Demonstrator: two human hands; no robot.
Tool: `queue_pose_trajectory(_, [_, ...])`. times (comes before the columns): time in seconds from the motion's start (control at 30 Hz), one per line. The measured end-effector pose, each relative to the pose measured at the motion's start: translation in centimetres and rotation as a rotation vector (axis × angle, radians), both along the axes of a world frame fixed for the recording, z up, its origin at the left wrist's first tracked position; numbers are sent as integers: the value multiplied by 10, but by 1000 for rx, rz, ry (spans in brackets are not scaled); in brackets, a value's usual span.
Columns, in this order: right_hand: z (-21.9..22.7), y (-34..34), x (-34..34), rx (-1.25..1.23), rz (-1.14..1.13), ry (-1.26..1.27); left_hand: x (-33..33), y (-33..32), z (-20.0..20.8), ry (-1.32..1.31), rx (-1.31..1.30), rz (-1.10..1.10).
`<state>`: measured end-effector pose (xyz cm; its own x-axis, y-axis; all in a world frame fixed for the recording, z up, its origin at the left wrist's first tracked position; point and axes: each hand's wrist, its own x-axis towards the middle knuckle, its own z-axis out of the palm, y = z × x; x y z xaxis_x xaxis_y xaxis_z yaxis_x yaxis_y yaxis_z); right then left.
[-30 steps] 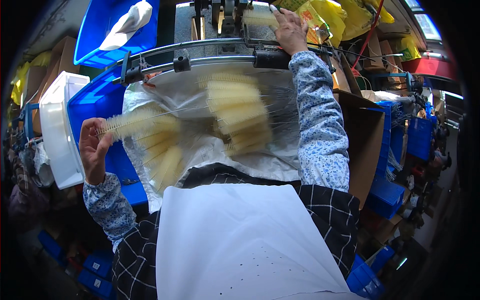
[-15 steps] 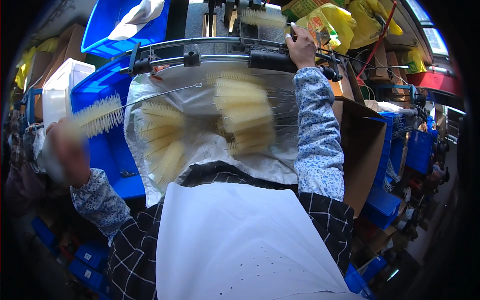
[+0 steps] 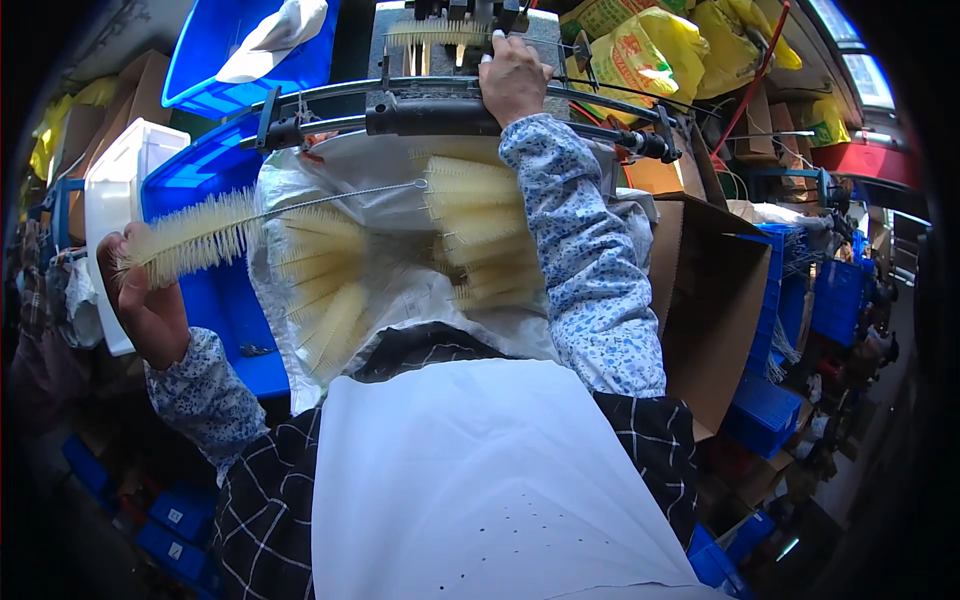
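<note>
My left hand (image 3: 150,310) is closed round the bristle end of a cream bottle brush (image 3: 200,232). Its twisted wire stem points right and ends in a small loop. My right hand (image 3: 515,80) grips the sliding carriage (image 3: 430,115) of a rail-mounted machine, its fingertips at the right end of a second brush (image 3: 435,33) lying across the machine. What its fingers press on is partly hidden. Between my arms, a fan of brushes (image 3: 320,245) and a stacked pile of brushes (image 3: 475,215) lie on a pale plastic sheet (image 3: 385,295).
Steel rails (image 3: 330,125) run across in front of me. On the left stand a blue bin (image 3: 225,320), a white bin (image 3: 130,180) and another blue bin (image 3: 195,65) with a white cap (image 3: 275,40). An open cardboard box (image 3: 715,300) and yellow bags (image 3: 640,60) are on the right.
My right hand has moved left along the rails, together with the carriage and the machine's brush. The brush in my left hand has shifted slightly right, and that hand is no longer blurred.
</note>
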<state>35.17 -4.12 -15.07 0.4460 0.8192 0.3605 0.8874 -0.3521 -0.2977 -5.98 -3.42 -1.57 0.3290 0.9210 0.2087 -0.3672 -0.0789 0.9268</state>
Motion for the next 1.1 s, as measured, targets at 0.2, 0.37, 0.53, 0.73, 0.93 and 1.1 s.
queue_pose_trajectory(0.2, [-1,-8,11,-27,11,-35,-5,5,-6,-26,28,-22])
queue_pose_trajectory(0.37, [-14,-32,57,43,8,-52,-22,10,-16,-69,-11,-16])
queue_pose_trajectory(0.53, [-23,-58,124,6,48,67,-9,11,-22,-112,-36,-19])
queue_pose_trajectory(0.73, [-10,-58,165,-185,-75,-369,55,7,-21,-20,-91,-168])
queue_pose_trajectory(0.93, [40,-89,167,-378,35,-132,115,-1,-19,119,48,-389])
queue_pose_trajectory(1.1, [86,-136,115,-344,463,702,166,-12,-14,143,156,-511])
